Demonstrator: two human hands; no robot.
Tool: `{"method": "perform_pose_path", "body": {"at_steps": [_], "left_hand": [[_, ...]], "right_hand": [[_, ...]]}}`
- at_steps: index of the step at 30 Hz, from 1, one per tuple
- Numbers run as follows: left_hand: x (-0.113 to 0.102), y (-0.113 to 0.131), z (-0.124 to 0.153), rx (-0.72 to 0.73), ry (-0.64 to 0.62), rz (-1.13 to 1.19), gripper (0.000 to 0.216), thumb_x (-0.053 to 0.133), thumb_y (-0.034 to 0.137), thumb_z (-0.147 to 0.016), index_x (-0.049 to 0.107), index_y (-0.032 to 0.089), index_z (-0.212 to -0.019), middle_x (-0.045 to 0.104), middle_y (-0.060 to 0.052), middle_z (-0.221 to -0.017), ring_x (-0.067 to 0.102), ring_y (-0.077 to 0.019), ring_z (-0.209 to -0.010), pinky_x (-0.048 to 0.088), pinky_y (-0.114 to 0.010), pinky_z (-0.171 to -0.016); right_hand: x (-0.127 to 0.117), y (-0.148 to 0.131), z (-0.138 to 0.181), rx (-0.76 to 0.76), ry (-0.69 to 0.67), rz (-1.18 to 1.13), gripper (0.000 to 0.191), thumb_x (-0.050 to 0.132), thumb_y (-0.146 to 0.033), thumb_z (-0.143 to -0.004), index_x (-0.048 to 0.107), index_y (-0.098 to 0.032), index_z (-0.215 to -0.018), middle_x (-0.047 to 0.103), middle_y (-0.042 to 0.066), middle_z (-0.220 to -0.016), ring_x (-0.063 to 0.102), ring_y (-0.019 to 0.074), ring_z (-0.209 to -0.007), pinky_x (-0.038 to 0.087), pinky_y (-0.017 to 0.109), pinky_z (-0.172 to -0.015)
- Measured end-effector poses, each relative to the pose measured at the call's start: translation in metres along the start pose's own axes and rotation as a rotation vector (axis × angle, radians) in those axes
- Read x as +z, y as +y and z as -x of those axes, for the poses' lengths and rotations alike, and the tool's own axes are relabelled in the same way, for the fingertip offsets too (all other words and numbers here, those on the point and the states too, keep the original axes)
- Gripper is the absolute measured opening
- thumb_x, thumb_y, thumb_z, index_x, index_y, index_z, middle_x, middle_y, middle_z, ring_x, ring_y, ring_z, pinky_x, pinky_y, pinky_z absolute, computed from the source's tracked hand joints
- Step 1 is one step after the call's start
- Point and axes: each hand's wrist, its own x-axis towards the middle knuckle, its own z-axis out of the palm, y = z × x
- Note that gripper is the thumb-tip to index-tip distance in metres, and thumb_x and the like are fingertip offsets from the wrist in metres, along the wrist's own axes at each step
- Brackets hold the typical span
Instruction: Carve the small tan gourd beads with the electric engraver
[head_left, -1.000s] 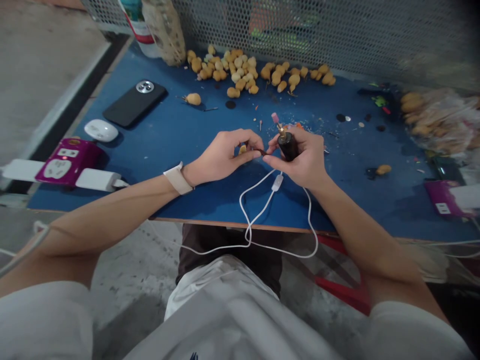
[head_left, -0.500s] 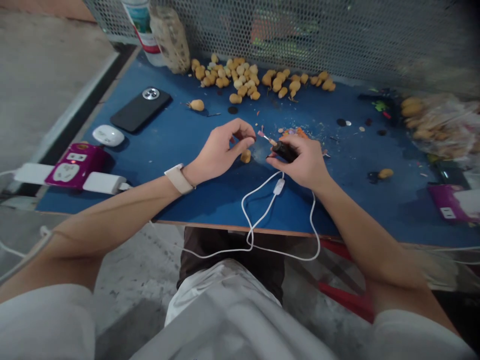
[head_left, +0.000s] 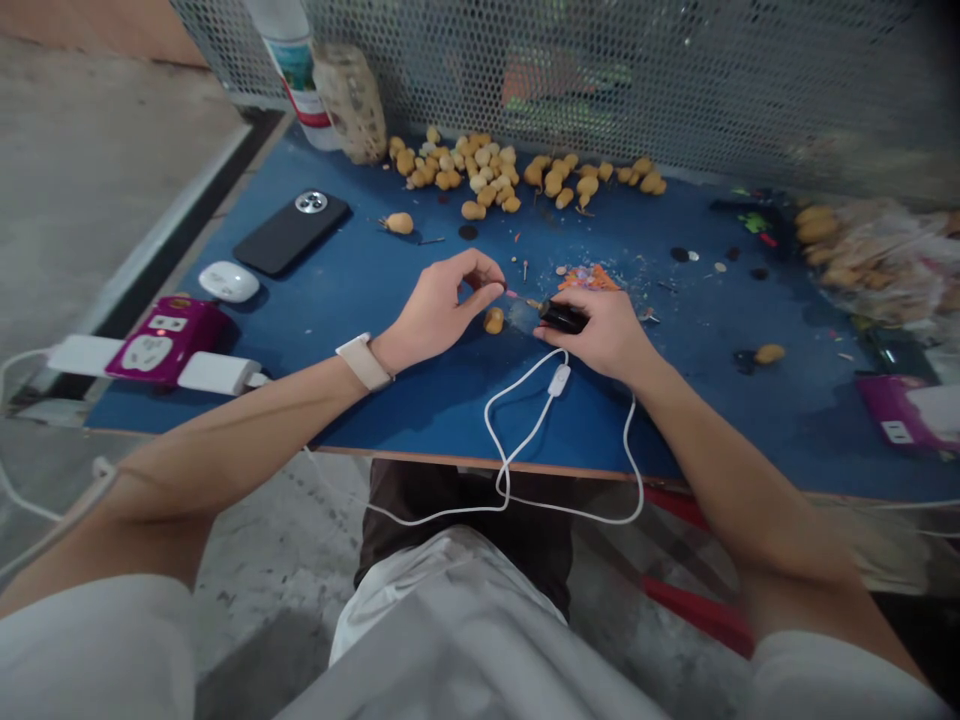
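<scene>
My right hand (head_left: pixel 600 325) is wrapped round a black handheld rotary tool (head_left: pixel 564 317), whose thin shaft points left. At the shaft's end sits a small pink bit (head_left: pixel 511 293). The fingertips of my left hand (head_left: pixel 454 300) are pinched together at that bit, partly covering it. Just below them a small tan gourd (head_left: pixel 493 320) lies on the blue table. A white cord (head_left: pixel 491 425) with an inline switch (head_left: pixel 559 379) loops down over the table's front edge.
Several small gourds (head_left: pixel 487 165) are heaped along the perforated metal screen (head_left: pixel 465 80). Orange and purple bits (head_left: pixel 589 277) lie behind my right hand. On the left are a phone (head_left: pixel 292 232), a white case (head_left: pixel 229 282) and a purple power socket (head_left: pixel 171 340). A plastic bag (head_left: pixel 885 245) lies right.
The tool's pink bit has come down and left to my left fingertips, which now close on it. My right hand has lowered slightly, and the whole view has shifted a little.
</scene>
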Motion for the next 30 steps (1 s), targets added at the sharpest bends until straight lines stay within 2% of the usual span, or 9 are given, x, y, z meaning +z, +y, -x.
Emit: {"method": "perform_pose_path", "body": {"at_steps": [7, 13, 21, 30], "left_hand": [[-0.0014, -0.0012, 0.0005, -0.014, -0.043, 0.02, 0.005, 0.081, 0.028, -0.118, 0.083, 0.025, -0.115, 0.093, -0.008, -0.11, 0.088, -0.023, -0.1, 0.069, -0.036, -0.088], [-0.0028, 0.0004, 0.0005, -0.023, -0.062, 0.039, 0.006, 0.08, 0.027, -0.118, 0.083, 0.024, -0.114, 0.094, -0.007, -0.114, 0.09, -0.0215, -0.102, 0.072, -0.036, -0.097], [-0.0035, 0.0002, -0.0002, -0.009, -0.077, 0.039, 0.007, 0.081, 0.027, -0.119, 0.084, 0.024, -0.113, 0.094, -0.007, -0.108, 0.089, -0.0209, -0.097, 0.068, -0.036, -0.09], [-0.0033, -0.0015, 0.0009, 0.0, -0.085, 0.037, 0.007, 0.08, 0.03, -0.119, 0.083, 0.025, -0.114, 0.094, -0.009, -0.112, 0.09, -0.023, -0.098, 0.071, -0.038, -0.088]], "right_hand": [[-0.0006, 0.0016, -0.0006, -0.04, -0.015, 0.024, 0.033, 0.1, -0.061, -0.101, 0.091, -0.03, -0.103, 0.094, 0.01, -0.107, 0.088, 0.0403, -0.104, 0.072, 0.058, -0.101], [-0.0007, -0.0001, 0.0015, -0.042, 0.02, -0.002, 0.034, 0.098, -0.062, -0.101, 0.09, -0.028, -0.104, 0.094, 0.012, -0.109, 0.088, 0.0401, -0.104, 0.073, 0.058, -0.103], [0.0, 0.0021, 0.0013, -0.049, 0.018, -0.019, 0.035, 0.097, -0.063, -0.102, 0.092, -0.029, -0.104, 0.094, 0.011, -0.108, 0.088, 0.0395, -0.103, 0.073, 0.058, -0.099], [-0.0021, 0.0017, 0.0026, -0.041, 0.027, -0.011, 0.033, 0.101, -0.06, -0.101, 0.093, -0.029, -0.105, 0.093, 0.012, -0.109, 0.088, 0.0416, -0.106, 0.075, 0.059, -0.096]]}}
